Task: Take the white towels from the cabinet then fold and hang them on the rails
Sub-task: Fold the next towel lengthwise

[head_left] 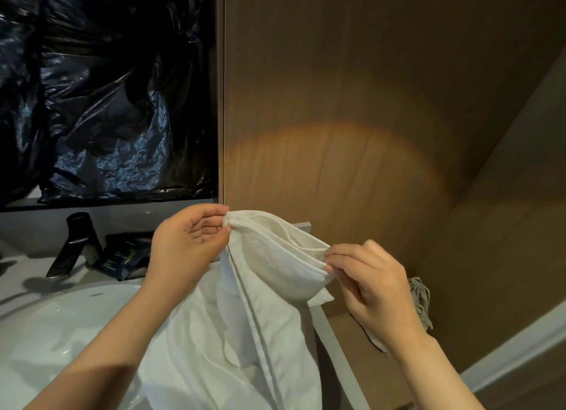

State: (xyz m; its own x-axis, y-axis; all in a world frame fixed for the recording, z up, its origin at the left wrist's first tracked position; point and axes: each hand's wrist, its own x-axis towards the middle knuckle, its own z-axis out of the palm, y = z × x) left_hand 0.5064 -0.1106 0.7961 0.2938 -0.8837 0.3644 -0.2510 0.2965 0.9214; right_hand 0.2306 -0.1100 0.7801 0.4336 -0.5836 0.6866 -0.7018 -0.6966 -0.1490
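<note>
Two hands work mid-frame: left hand (188, 241) pinches one corner of the white towel (245, 327), right hand (372, 282) pinches layered edges. Soft, light cloth sags toward lower frame, possibly half-folded; corners are the best hold.

white towel (269, 262) between both hands

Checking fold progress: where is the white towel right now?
In the head view, centre frame: the towel is pinched at its top edge between left hand and right hand, hanging beside the sink.
</note>
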